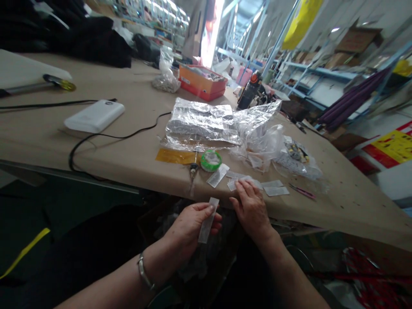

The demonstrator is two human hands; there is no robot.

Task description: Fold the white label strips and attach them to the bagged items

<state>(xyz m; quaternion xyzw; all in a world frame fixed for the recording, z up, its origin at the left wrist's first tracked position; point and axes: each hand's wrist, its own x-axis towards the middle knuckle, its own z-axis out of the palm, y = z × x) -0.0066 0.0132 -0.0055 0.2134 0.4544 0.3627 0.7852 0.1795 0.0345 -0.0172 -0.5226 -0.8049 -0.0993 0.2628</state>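
Pinched between thumb and fingers of my left hand [193,223] is a thin, whitish translucent strip [207,223], held just off the table's front edge. My right hand [252,208] rests on the table edge, its fingertips on several similar translucent pieces [232,184]; whether it grips one is hidden. One more loose piece [218,176] lies to its left, and a few flat pieces [275,188] lie to its right. A green roll of tape [210,160] sits behind them, beside a thin metal-tipped tool [193,171]. Pink tweezers [302,191] lie at the right.
Crumpled silver foil packaging [201,122] and clear plastic bags [262,148] lie beyond the pieces. An amber sheet [174,156] is near the edge. A white power bank [95,116] and black cable [128,136] lie left. An orange box [201,83] stands behind.
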